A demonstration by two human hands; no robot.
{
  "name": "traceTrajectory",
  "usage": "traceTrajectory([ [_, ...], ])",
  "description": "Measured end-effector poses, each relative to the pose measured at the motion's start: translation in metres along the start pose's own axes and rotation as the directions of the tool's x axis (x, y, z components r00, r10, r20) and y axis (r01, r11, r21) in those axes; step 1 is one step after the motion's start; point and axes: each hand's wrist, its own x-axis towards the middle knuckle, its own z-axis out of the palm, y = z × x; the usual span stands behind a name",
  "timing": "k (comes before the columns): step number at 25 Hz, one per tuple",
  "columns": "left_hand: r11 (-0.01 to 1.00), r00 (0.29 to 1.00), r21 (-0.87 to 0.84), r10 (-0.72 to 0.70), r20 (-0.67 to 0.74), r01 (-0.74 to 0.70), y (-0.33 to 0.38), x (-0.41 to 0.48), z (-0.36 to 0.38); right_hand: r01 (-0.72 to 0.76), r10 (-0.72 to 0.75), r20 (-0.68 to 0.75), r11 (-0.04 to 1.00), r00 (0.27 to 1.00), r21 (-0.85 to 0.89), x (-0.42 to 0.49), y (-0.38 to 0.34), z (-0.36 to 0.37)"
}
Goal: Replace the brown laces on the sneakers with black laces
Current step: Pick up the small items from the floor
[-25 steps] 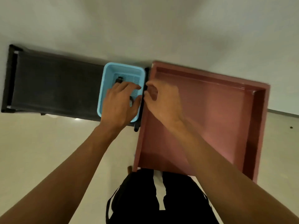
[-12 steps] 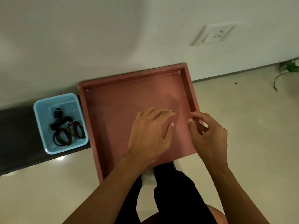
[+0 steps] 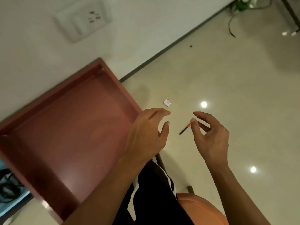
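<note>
Currently, nearest the camera, the person sits on an orange seat in black trousers, with both forearms extended forward over the floor. The left hand hovers at the right-hand rim of the red tray, fingers loosely curled and gripping nothing. The right hand is held apart from it, palm turned inward, fingers half curled, also empty as far as can be seen. Judged from this posture, both hands are in transit and ready to take hold of something, not working on an item. A thin dark stick lies on the floor between the hands. Its upper end meets the right thumb in this view, and contact cannot be confirmed. At the lower left edge, a blue basket sits just beside the tray and holds dark cords, probably laces stored there to keep them together; their colour is too blurred to determine. The sneakers are not in view, so relacing cannot proceed from this position. The tray interior shows only bare surface, which suggests it is reserved as the work area. Beyond the hands, a small paper scrap lies on the floor. Farther off are a wall socket and a plant.
</note>
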Motion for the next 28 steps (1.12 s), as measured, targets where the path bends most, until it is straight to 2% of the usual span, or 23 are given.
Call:
traceTrajectory([
  [9,0.988,0.955,0.062,0.121,0.270,-0.143,0.027,0.088,0.095,-0.196,0.222,-0.210,0.971,0.952,0.140,0.047,0.076,-0.046],
  [17,0.961,0.887,0.088,0.206,0.412,-0.264,0.013,0.130,0.155,-0.256,0.330,-0.310,0.932,0.892,0.256,0.069,0.134,-0.010],
  [22,0.951,0.859,0.200,0.108,0.500,-0.236,-0.049,0.159,0.213,-0.371,0.435,-0.341,0.897,0.833,0.239,0.089,0.202,0.027],
  [26,0.915,0.813,0.337,-0.017,0.581,-0.222,-0.103,0.191,0.269,-0.463,0.493,-0.325,0.870,0.807,0.170,0.110,0.273,0.062],
  [28,0.899,0.794,0.365,-0.034,0.606,-0.241,-0.122,0.204,0.295,-0.494,0.514,-0.309,0.857,0.800,0.146,0.123,0.305,0.079],
])
